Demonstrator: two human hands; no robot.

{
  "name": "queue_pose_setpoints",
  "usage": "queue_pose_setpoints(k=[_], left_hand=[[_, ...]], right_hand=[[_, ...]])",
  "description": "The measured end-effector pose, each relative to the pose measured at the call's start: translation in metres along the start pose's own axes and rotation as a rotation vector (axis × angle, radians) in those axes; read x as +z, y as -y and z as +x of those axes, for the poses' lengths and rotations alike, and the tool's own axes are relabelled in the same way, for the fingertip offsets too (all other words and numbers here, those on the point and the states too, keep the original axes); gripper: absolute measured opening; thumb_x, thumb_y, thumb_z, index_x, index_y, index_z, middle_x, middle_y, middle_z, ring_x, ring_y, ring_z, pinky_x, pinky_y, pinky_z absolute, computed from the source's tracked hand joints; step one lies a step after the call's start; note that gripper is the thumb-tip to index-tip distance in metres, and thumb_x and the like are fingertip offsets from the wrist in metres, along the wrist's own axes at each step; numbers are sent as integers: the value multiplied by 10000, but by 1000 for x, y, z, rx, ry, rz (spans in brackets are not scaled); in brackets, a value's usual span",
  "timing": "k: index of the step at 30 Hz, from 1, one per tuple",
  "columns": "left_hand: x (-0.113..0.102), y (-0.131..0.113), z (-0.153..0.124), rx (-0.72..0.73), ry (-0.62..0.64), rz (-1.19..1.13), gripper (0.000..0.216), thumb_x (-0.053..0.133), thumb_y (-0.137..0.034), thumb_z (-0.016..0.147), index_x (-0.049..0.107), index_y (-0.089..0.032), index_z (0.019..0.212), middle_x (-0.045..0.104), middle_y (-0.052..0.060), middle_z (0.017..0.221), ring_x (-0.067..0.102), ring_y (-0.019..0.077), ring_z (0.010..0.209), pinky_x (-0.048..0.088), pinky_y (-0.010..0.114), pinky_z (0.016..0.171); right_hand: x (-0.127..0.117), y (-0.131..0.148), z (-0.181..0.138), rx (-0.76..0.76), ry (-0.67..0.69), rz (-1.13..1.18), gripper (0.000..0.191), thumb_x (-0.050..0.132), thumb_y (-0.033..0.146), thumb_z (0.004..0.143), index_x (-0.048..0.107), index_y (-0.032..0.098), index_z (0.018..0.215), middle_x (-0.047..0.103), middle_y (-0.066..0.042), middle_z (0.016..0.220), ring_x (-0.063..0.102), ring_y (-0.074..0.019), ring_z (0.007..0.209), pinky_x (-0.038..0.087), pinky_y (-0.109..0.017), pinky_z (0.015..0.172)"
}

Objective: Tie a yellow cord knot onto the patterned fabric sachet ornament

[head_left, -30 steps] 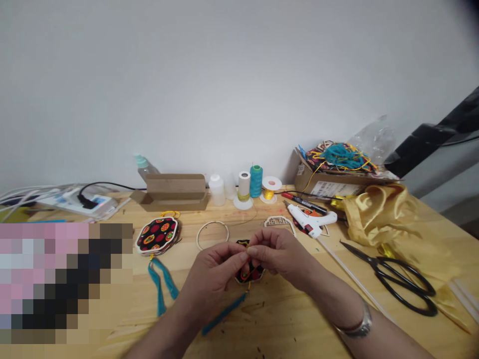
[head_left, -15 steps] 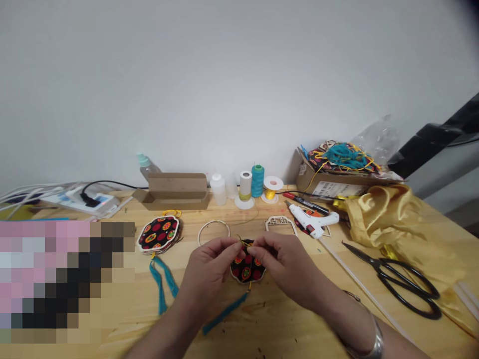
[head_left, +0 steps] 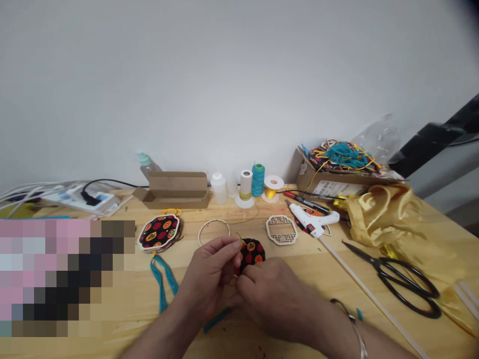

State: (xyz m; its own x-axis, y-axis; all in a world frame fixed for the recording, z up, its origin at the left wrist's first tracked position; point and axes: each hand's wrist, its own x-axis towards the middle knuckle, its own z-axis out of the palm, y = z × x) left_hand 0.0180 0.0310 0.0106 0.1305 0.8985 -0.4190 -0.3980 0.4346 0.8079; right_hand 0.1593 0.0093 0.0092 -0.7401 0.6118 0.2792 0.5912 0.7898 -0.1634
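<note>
**Left hand [head_left: 215, 267] pinches on as right hand [head_left: 279, 296] drops**

Left thumb and forefinger press together, apparently on a thin yellow cord [head_left: 240, 237] at the top of the black fabric ornament with red-orange flowers [head_left: 255, 253], between the hands. The right hand, near the cord half a second ago, now curls by the ornament's lower edge, seemingly leaving the cord to the left; its fingertips are hidden, grip impossible to tell. Farther right, the pale wooden lattice frame [head_left: 282, 243], partly covered then, shows whole.

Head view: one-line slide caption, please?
Left hand pinches a yellow cord by a patterned black piece, right hand at its near edge, scissors to the right.
</note>
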Motion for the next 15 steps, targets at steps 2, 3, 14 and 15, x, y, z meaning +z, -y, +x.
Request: queue_pose_setpoints(k=[2,3,14,15], left_hand=[[0,1,1,6,-2,-14,133,707,-230,648,624,-131,678,470,-68,441,325,7,366,189,126,357],[0,1,1,7,-9,-10,131,709,-225,647,631,-130,690,467,-69,446,333,7,373,198,123,362],[8,1,-6,62,103,133,94,667,-210,689,679,-130,639,610,-7,518,477,52,462,371,154,474],[9,0,-6,73,120,163,98,656,-203,698,682,-133,635,617,-6,528,485,54,474,384,158,496]], right_hand=[[-7,-4,2,76,-143,133,291,470,372,831,535,159,645,560,-35,590,462,-146,534,271,-285,479],[-10,-7,3,146,-225,215,329,452,391,840,534,156,625,557,-35,592,472,-140,553,299,-280,502],[2,-22,19,757,-204,1379,182,563,321,762,487,157,776,575,10,593,557,-110,534,424,-219,489],[2,-21,20,769,-198,1407,182,565,320,759,477,160,764,562,23,564,545,-101,504,416,-211,472]])
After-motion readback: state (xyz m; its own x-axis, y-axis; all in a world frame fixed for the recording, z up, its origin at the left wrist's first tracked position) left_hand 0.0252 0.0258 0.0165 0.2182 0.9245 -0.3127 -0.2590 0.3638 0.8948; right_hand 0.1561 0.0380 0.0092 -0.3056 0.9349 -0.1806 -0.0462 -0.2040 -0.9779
